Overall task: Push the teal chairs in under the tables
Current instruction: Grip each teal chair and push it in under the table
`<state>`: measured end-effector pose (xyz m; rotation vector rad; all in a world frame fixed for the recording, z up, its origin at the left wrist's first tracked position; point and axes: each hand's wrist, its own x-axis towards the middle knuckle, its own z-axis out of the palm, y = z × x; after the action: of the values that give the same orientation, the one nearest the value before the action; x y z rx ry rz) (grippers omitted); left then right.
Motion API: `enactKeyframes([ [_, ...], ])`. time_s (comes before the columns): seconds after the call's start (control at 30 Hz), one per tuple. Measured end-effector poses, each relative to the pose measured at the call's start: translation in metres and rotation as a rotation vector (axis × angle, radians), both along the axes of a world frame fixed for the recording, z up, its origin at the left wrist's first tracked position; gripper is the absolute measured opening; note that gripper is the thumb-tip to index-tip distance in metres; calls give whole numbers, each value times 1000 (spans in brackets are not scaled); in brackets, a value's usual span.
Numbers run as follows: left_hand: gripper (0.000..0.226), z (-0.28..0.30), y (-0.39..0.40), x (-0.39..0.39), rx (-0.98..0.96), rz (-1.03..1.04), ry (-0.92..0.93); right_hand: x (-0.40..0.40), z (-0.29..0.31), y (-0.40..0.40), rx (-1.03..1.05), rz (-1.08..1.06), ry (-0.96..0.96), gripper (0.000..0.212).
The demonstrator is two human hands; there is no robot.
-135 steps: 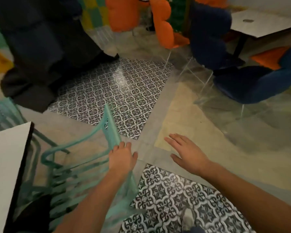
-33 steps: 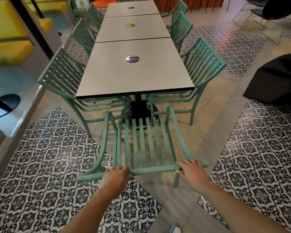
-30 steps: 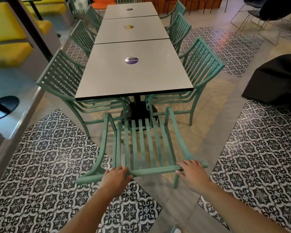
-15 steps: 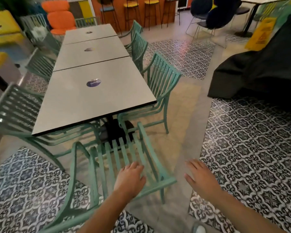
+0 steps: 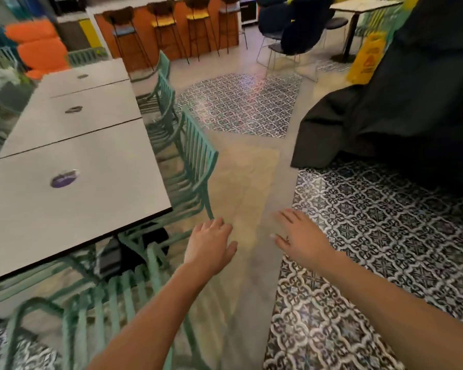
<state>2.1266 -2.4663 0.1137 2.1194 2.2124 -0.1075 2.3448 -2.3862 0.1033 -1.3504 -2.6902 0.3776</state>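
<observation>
Both bare forearms are stretched forward over the floor, palms down. The left hand (image 5: 210,243) is seen with fingers relaxed and spread, holding nothing; the right hand (image 5: 301,237), at 3 o'clock from it and apart from it, is likewise released with fingers straight. Three grey rectangular tabletops (image 5: 72,193) are counted in a row toward 11 o'clock, each bearing a small round sticker. The slatted teal metal chair at the table's near end (image 5: 112,303) is found at 8 o'clock of the left hand, untouched, its seat partly under the nearest tabletop. Three more teal slatted chairs (image 5: 198,156) are lined along the row's right side, toward 12 o'clock from the left hand. Four bar stools (image 5: 169,25) are counted at a far orange counter.
</observation>
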Motion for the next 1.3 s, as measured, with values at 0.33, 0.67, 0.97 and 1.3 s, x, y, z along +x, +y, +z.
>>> enactKeyframes([
  [0.33, 44, -32, 238, -8, 35, 107, -83, -4, -23, 234, 28, -3, -31, 56],
  [0.67, 44, -31, 459, -50, 79, 234, -41, -40, -32, 481, 21, 119, -17, 57],
  [0.97, 41, -40, 605, -105, 59, 608, -23, -165, -45, 692, 5, 550, -64, 56],
  [1.3, 48, -82, 632, -207, 67, 1159, -51, -386, -62, 780, 56, 1078, 10, 62],
])
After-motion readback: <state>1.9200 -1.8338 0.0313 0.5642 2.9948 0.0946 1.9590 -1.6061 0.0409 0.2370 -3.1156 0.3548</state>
